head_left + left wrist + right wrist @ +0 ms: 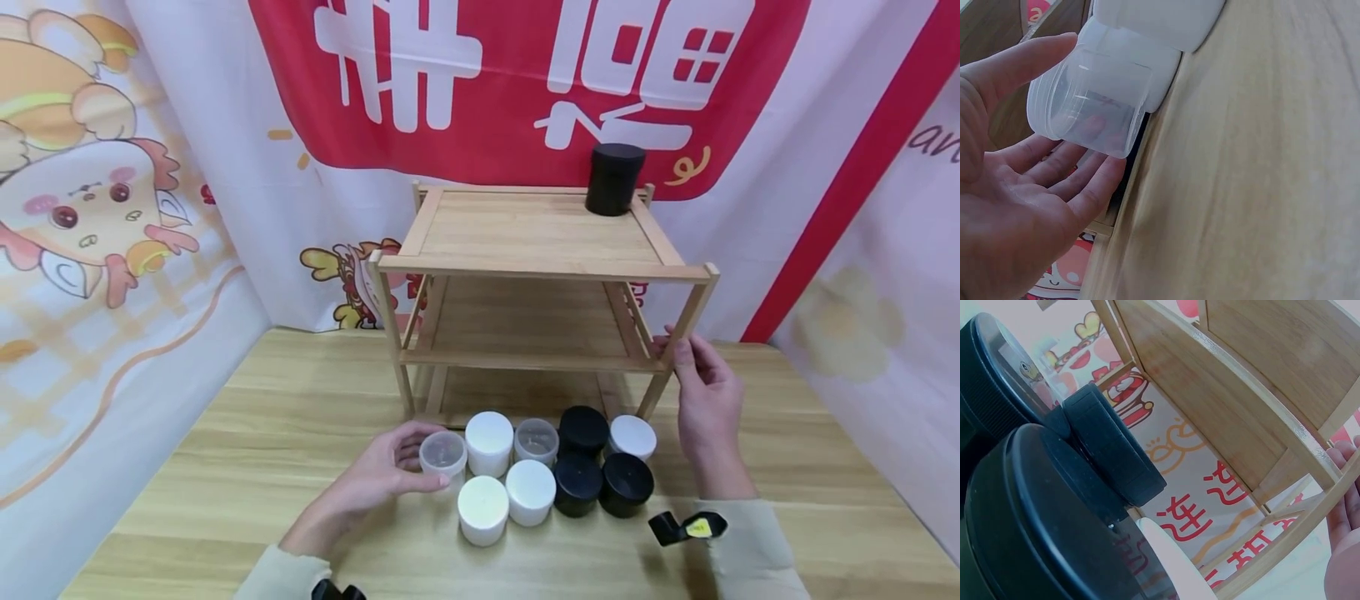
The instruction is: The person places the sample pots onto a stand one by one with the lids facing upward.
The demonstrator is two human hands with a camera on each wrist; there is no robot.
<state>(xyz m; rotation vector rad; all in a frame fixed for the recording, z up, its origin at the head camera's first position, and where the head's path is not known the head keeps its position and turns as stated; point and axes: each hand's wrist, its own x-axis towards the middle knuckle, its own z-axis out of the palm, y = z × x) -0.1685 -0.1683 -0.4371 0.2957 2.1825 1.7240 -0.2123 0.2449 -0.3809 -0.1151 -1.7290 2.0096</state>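
A wooden three-tier shelf rack (525, 271) stands at the back. My right hand (708, 387) grips its front right post beside the middle tier; in the right wrist view only part of the hand (1344, 506) shows at the edge. My left hand (390, 467) is around a clear plastic jar (444, 457), thumb on the near side and fingers behind. The left wrist view shows this jar (1100, 103) upright on the table, between thumb and fingers, with a gap to the palm. Beside it are white-lidded jars (490, 442), another clear jar (536, 439) and black jars (579, 483).
One black jar (615, 179) stands on the rack's top tier, at the back right. The group of jars stands in two rows close in front of the rack's bottom tier. Printed cloth (202, 125) hangs behind and beside the wooden table (225, 517).
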